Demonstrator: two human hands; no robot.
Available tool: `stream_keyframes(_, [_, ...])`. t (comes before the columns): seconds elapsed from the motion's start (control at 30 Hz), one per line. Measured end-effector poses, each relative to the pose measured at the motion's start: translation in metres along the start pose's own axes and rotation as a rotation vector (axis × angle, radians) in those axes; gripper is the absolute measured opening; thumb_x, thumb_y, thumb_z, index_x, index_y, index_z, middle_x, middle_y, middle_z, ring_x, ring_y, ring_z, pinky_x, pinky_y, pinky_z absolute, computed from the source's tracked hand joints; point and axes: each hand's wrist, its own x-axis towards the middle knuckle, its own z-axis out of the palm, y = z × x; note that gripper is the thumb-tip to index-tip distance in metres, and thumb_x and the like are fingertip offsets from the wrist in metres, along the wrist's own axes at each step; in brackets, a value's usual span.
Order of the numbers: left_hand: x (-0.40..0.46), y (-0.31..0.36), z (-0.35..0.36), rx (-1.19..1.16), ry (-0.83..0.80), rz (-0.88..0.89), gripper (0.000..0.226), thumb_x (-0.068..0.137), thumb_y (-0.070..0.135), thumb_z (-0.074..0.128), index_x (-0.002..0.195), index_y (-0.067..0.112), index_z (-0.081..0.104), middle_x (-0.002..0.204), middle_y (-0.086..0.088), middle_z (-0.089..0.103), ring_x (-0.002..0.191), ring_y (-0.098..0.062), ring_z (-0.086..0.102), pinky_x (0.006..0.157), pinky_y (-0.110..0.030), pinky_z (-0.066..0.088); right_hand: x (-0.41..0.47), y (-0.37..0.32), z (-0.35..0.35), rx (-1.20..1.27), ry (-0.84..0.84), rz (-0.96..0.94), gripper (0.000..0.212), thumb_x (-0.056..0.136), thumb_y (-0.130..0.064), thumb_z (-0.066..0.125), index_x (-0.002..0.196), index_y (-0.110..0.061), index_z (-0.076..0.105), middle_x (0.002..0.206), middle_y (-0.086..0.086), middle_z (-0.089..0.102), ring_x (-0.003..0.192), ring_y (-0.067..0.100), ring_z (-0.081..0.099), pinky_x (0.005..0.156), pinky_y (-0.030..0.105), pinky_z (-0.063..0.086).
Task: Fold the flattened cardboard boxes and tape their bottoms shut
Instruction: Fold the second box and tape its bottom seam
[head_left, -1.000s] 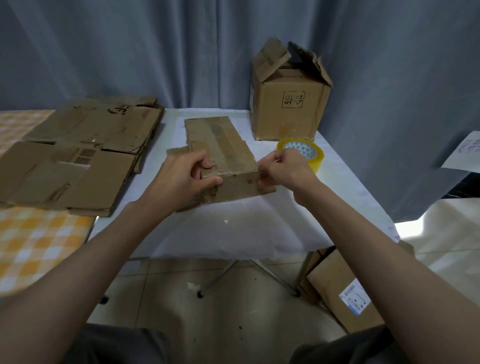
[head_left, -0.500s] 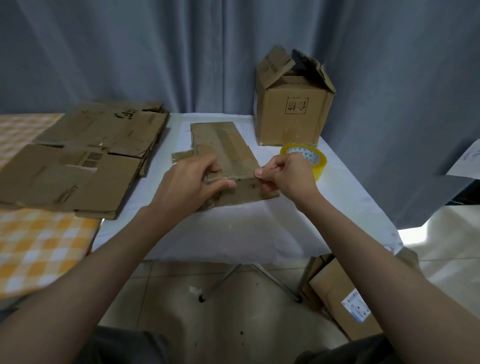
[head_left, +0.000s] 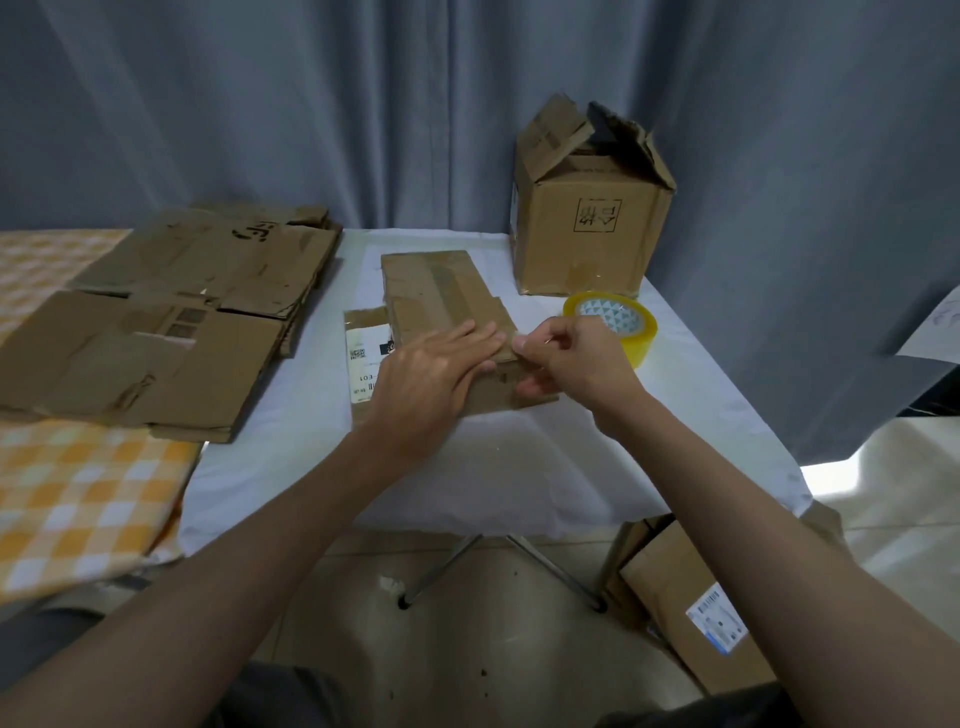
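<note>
A flattened cardboard box (head_left: 436, 296) with old tape strips lies on the white table (head_left: 519, 467). My left hand (head_left: 431, 374) lies flat on its near part, fingers stretched out and pressing down. My right hand (head_left: 571, 358) pinches the box's right near edge between thumb and fingers. A yellow tape roll (head_left: 613, 322) sits just behind my right hand. A stack of flattened boxes (head_left: 171, 312) rests at the left.
An upright folded box (head_left: 587, 218) with raised top flaps stands at the table's back right. A checked orange cloth (head_left: 67, 499) covers the surface at the left. More cardboard (head_left: 691, 603) leans on the floor under the right edge. Grey curtain behind.
My left hand went from gripping the box's edge to lying flat on top of it. The box has settled flatter on the table, showing a white label at its left.
</note>
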Motion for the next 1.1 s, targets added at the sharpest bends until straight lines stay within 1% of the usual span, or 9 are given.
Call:
stream_keyframes(0.13, [0.005, 0.013, -0.008, 0.013, -0.020, -0.042, 0.036, 0.100, 0.030, 0.047, 0.129, 0.020, 0.067, 0.130, -0.001, 0.066, 0.124, -0.022, 0.059, 0.096, -0.038, 0.050, -0.002, -0.005, 0.008, 0.124, 0.057, 0.047, 0.022, 0.092, -0.020, 0.070, 0.086, -0.004, 0.057, 0.076, 0.016, 0.062, 0.056, 0.029, 0.070, 0.056, 0.037, 0.061])
stream_keyframes(0.23, [0.015, 0.031, -0.020, -0.080, -0.039, -0.200, 0.036, 0.099, 0.033, 0.054, 0.135, 0.026, 0.060, 0.127, 0.001, 0.068, 0.120, -0.021, 0.061, 0.092, -0.035, 0.049, 0.005, -0.010, 0.002, 0.086, 0.112, 0.044, 0.017, 0.095, -0.015, 0.067, 0.085, -0.005, 0.058, 0.075, 0.012, 0.063, 0.050, 0.022, 0.066, 0.061, 0.038, 0.060])
stream_keyframes(0.33, [0.030, 0.036, -0.037, -0.217, -0.068, -0.343, 0.038, 0.100, 0.040, 0.052, 0.136, 0.031, 0.056, 0.121, 0.011, 0.068, 0.109, -0.008, 0.061, 0.096, -0.005, 0.033, 0.013, -0.016, -0.008, 0.026, 0.126, 0.051, 0.019, 0.094, -0.010, 0.066, 0.077, -0.005, 0.062, 0.074, 0.006, 0.066, 0.049, 0.019, 0.064, 0.070, 0.039, 0.060])
stream_keyframes(0.37, [0.036, 0.031, -0.044, -0.205, -0.076, -0.361, 0.035, 0.101, 0.040, 0.049, 0.133, 0.028, 0.059, 0.120, 0.011, 0.067, 0.107, -0.006, 0.059, 0.098, -0.004, 0.031, 0.015, -0.019, -0.012, 0.024, 0.132, 0.051, 0.021, 0.094, -0.008, 0.066, 0.073, -0.006, 0.062, 0.074, 0.004, 0.066, 0.048, 0.019, 0.063, 0.068, 0.037, 0.060])
stream_keyframes(0.5, [0.049, -0.018, -0.067, 0.114, -0.161, -0.527, 0.063, 0.102, 0.053, 0.034, 0.149, 0.012, 0.039, 0.156, -0.010, 0.036, 0.143, -0.027, 0.034, 0.117, -0.047, 0.029, 0.024, -0.025, -0.027, -0.035, 0.142, 0.002, 0.019, 0.095, -0.005, 0.063, 0.076, -0.005, 0.067, 0.076, 0.011, 0.065, 0.051, 0.019, 0.056, 0.062, 0.032, 0.054])
stream_keyframes(0.63, [0.037, -0.052, -0.065, 0.113, -0.420, -0.762, 0.076, 0.100, 0.060, 0.027, 0.154, 0.006, 0.023, 0.154, -0.019, 0.036, 0.137, -0.036, 0.039, 0.109, -0.051, 0.037, 0.025, -0.016, -0.015, -0.062, 0.196, 0.006, 0.023, 0.093, -0.010, 0.067, 0.071, -0.011, 0.069, 0.072, 0.009, 0.068, 0.054, 0.014, 0.054, 0.061, 0.027, 0.052])
stream_keyframes(0.83, [0.029, -0.050, -0.054, 0.161, -0.457, -0.812, 0.075, 0.103, 0.053, 0.029, 0.154, 0.000, 0.017, 0.156, -0.022, 0.031, 0.139, -0.039, 0.036, 0.111, -0.051, 0.035, 0.023, -0.012, -0.002, -0.436, 0.114, 0.054, 0.044, 0.094, -0.048, 0.060, 0.069, -0.012, 0.059, 0.074, 0.016, 0.074, 0.076, 0.025, 0.071, 0.091, 0.041, 0.054])
stream_keyframes(0.97, [0.034, -0.048, -0.068, 0.079, -0.302, -0.784, 0.063, 0.100, 0.054, 0.039, 0.141, 0.005, 0.042, 0.136, -0.020, 0.054, 0.122, -0.038, 0.052, 0.098, -0.048, 0.045, 0.017, -0.022, -0.001, -0.341, 0.201, -0.022, 0.039, 0.089, -0.047, 0.066, 0.077, -0.010, 0.061, 0.071, 0.012, 0.072, 0.077, 0.026, 0.069, 0.088, 0.045, 0.054])
stream_keyframes(1.1, [0.046, -0.031, -0.102, -0.105, 0.119, -0.613, 0.057, 0.095, 0.040, 0.060, 0.144, 0.017, 0.043, 0.139, -0.006, 0.054, 0.128, -0.025, 0.049, 0.107, -0.040, 0.039, 0.007, -0.046, -0.008, -0.205, 0.365, -0.212, 0.033, 0.084, -0.046, 0.071, 0.083, -0.014, 0.061, 0.078, 0.007, 0.069, 0.078, 0.027, 0.067, 0.078, 0.044, 0.056])
